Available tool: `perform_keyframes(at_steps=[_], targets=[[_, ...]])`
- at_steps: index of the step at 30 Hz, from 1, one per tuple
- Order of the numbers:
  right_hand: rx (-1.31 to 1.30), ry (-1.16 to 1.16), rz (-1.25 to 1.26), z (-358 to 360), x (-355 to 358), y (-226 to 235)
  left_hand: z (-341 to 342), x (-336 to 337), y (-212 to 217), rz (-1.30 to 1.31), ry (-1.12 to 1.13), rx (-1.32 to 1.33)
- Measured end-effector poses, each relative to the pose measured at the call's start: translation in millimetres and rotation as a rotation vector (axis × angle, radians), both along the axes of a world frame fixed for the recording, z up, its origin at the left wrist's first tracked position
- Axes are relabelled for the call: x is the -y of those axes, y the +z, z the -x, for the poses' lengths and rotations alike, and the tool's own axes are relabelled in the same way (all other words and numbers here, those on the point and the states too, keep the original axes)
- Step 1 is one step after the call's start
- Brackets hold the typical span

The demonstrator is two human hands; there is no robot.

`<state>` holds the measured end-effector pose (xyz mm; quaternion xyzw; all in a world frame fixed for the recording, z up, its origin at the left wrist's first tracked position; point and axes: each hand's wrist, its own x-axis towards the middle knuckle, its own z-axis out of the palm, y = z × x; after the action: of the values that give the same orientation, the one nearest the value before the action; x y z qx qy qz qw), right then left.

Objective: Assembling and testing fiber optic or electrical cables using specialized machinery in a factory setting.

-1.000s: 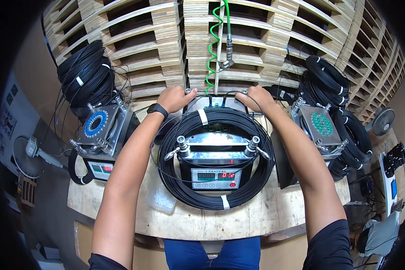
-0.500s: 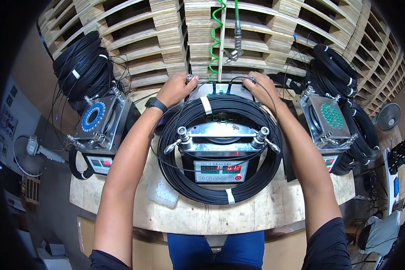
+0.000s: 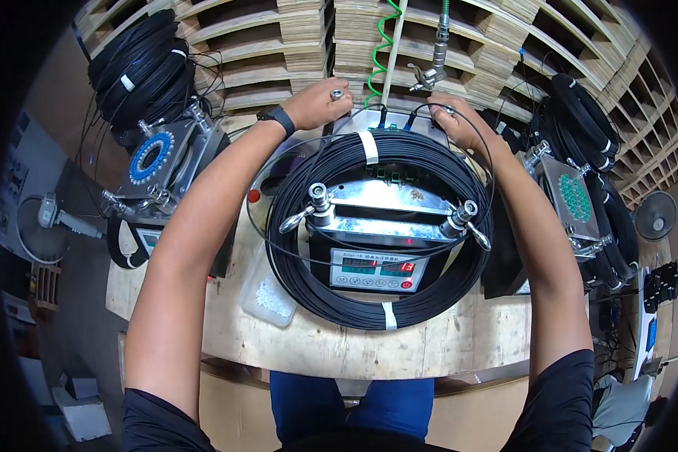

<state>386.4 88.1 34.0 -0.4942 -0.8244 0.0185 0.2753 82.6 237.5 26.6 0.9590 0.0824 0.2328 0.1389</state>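
My left hand (image 3: 318, 104) and right hand (image 3: 456, 120) rest at the far rim of the coil (image 3: 377, 226) lying around the tester (image 3: 380, 241) on the desk (image 3: 339, 346); each grip looks pinched on thin cable ends. I'd keep those ends slack, unkinked. A clear bag (image 3: 267, 290) holds white bits.

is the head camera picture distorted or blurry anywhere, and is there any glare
Head view: strong fisheye, so the pallet slats bow and the corners go black; sharp in the middle, with the cable coil crisp; mild glare on the metal plate; both hands evenly lit, without motion blur.
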Motion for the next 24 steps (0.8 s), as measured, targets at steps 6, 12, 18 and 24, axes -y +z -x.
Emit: perform_keyframes(at_steps=[6,12,18,24], targets=[[0.086,0.021,0.093,-1.1,0.0,10.9,3.7,-2.9,9.6,-0.047,0.036,-0.165],[0.043,-0.079,-0.028,-1.8,-4.9,-4.1,5.1,-2.6,17.8,-0.056,0.148,-0.259],[0.005,-0.090,-0.078,-4.7,-5.0,-14.0,0.2,-1.5,9.2,-0.023,0.256,-0.223],[0.017,-0.319,0.105,4.5,8.3,5.2,-4.9,10.6,16.5,0.031,0.443,-0.275]])
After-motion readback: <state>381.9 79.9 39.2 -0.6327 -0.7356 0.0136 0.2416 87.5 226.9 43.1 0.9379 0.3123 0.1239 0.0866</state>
